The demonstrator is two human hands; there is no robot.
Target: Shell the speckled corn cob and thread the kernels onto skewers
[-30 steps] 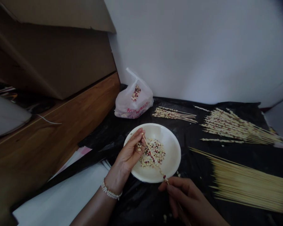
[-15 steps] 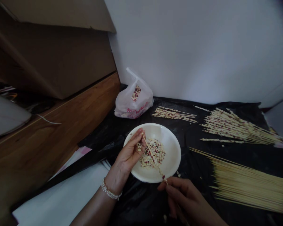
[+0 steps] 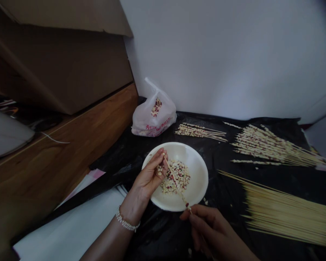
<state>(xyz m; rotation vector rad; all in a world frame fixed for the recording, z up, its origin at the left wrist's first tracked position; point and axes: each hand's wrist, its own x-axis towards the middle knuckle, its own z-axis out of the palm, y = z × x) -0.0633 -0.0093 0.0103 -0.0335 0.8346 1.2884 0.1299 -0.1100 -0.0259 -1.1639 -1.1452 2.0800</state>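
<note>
My right hand pinches a thin bamboo skewer that slants up and left over the bowl. Pale and dark-red corn kernels are threaded along its lower part, down to my fingers. At the skewer's upper tip, my left hand has thumb and fingers closed round a pale kernel, with a few loose kernels lying against the fingers. Beneath is a white bowl holding a heap of loose corn kernels. A beaded bracelet circles my left wrist.
Behind the bowl stands a white plastic bag of kernels. Filled skewers lie in a small bunch and a larger pile. Bare skewers are at right. Black plastic sheeting lies underneath; a cardboard box looms left.
My right hand and the lower end of the skewer have shifted slightly left. My left hand stays at the skewer's tip.
</note>
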